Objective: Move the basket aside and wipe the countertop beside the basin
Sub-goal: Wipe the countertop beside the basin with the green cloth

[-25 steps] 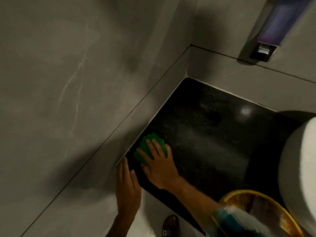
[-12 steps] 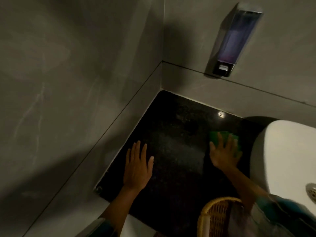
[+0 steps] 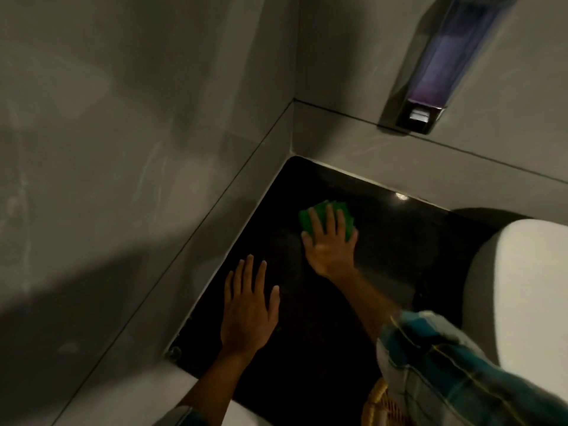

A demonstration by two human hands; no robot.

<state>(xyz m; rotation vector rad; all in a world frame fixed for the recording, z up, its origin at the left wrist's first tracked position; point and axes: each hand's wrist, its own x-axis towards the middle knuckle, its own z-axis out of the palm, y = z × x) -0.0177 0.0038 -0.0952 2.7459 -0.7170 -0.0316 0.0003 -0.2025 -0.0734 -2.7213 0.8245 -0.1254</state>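
A black stone countertop fills the corner between two grey walls. My right hand presses flat on a green cloth near the back left part of the counter. My left hand lies flat, fingers spread, on the counter near its left front corner and holds nothing. The white basin stands at the right. Only a strip of the woven yellow basket shows at the bottom, mostly hidden behind my right sleeve.
A soap dispenser with purple liquid hangs on the back wall above the counter. Grey tiled walls close the counter on the left and at the back. A pale ledge runs along the counter's front edge at bottom left.
My right hand slid the green cloth from beside the basin leftward toward the back corner. My left hand stays flat near the left edge. The view shifted slightly.
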